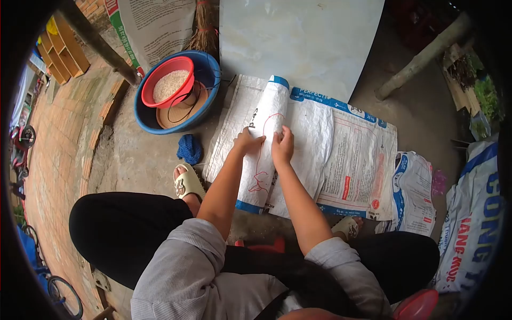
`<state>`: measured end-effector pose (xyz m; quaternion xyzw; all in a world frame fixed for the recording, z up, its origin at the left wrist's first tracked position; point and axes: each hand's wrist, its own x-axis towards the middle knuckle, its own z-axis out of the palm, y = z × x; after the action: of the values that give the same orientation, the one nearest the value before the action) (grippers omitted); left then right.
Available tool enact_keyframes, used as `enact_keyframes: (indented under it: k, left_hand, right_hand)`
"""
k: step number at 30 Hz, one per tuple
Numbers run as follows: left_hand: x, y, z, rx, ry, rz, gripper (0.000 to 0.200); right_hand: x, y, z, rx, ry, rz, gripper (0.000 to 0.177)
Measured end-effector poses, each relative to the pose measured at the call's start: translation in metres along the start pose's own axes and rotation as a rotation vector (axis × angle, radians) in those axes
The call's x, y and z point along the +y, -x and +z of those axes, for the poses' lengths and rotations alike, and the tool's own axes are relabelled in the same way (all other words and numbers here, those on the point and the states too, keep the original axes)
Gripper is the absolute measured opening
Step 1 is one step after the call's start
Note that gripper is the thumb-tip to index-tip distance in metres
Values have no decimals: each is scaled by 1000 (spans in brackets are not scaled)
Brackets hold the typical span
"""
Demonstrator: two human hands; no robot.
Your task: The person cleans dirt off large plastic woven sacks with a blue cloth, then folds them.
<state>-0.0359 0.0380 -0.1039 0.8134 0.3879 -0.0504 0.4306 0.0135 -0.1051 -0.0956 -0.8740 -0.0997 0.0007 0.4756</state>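
Observation:
A white woven sack (273,106) with blue end bands and red line marks lies folded into a long narrow strip in front of me. My left hand (249,142) grips its left edge, thumb across the top and the other fingers curled out of sight. At the right edge, my right hand (283,146) is closed on the same strip, its fingertips partly hidden. Underneath and to the right are flat printed sacks (354,160), overlapping one another.
Left of the sacks stands a blue basin (146,120) holding a red bowl (178,97) of rice-like grain. A crumpled blue cloth (189,149) lies near my left foot. A pale board (298,42) is beyond the sacks; wooden posts (424,56) stand at both sides. A large printed sack (469,218) is far right.

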Motion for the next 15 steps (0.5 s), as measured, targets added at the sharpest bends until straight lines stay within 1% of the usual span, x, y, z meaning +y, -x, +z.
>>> enact_keyframes:
  k: [1,2,3,4,6,7,9,10,11,12,13,14,15]
  left_hand:
    - [12,12,12,87,-203,0,96]
    - [17,14,25,119,-70,-60,96]
    - [36,28,31,186,-131,-122,87]
    - [53,42,33,200,-169,-95,84]
    - [72,54,47,213,-256,-23,78]
    - [82,61,51,165,-285,16,78]
    - [94,67,65,71,-349,110,77]
    - [88,55,76,63,-356,117,77]
    - [81,40,86,-87,-283,257,77]
    - [76,27,93,-241,-207,393,78]
    - [75,21,84,-404,114,295,80]
    - [68,7,79,-425,215,252,83]
    - [58,-4,76,-445,318,207,87]
  right_hand:
    - [0,0,4,-81,16,-58,51]
    - [3,-1,7,-75,21,-38,51]
    - [13,-3,14,-68,58,52,54]
    - [20,-6,16,-63,93,139,57]
    - [43,-16,5,-51,-39,313,58]
    - [66,-22,2,-59,-107,396,59]
    - [101,-29,-15,-104,-112,504,60]
    - [109,-30,-23,-23,50,504,59]
    - [116,-28,-29,83,69,507,56]
    - [88,-23,-48,163,231,505,56]
    - [57,-17,-67,240,396,503,57]
    - [58,-15,-69,247,404,515,57]
    - [59,-16,-73,241,394,421,54]
